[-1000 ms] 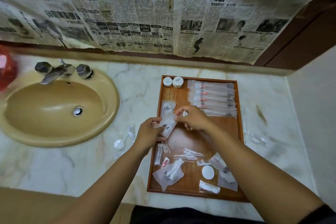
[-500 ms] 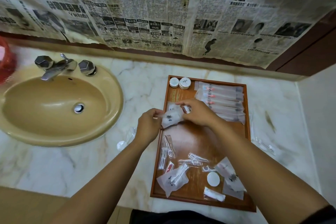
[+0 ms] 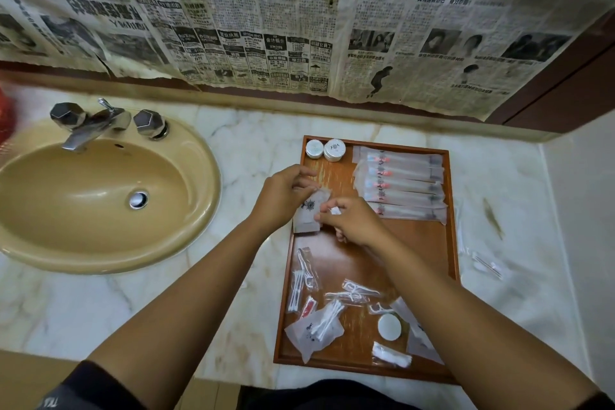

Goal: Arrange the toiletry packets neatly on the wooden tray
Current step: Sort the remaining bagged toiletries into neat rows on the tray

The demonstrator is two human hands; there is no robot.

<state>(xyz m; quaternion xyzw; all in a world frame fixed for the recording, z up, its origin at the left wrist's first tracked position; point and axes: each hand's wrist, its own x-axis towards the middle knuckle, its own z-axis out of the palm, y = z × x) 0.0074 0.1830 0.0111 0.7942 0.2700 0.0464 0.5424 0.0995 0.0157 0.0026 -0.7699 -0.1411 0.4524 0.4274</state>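
Note:
A wooden tray [image 3: 449, 210] lies on the marble counter right of the sink. My left hand [image 3: 283, 196] and my right hand [image 3: 352, 221] both pinch a frosted packet [image 3: 309, 211] with a dark emblem, held flat over the tray's left edge. Several long toothbrush packets [image 3: 402, 185] lie in a row at the tray's far right. Two round white tubs [image 3: 324, 149] stand in the far left corner. Loose floss picks [image 3: 354, 291], a cotton-bud packet [image 3: 316, 328], a white round lid [image 3: 389, 326] and small sachets are scattered at the near end.
A beige sink [image 3: 96, 196] with a chrome tap [image 3: 90, 125] sits to the left. Clear packets [image 3: 482, 263] lie on the counter right of the tray. Newspaper covers the wall behind, and a white wall closes the right side.
Both hands moved the emblem packet away from me and to the left, from the tray's middle to its left edge near the round tubs, and laid it flatter.

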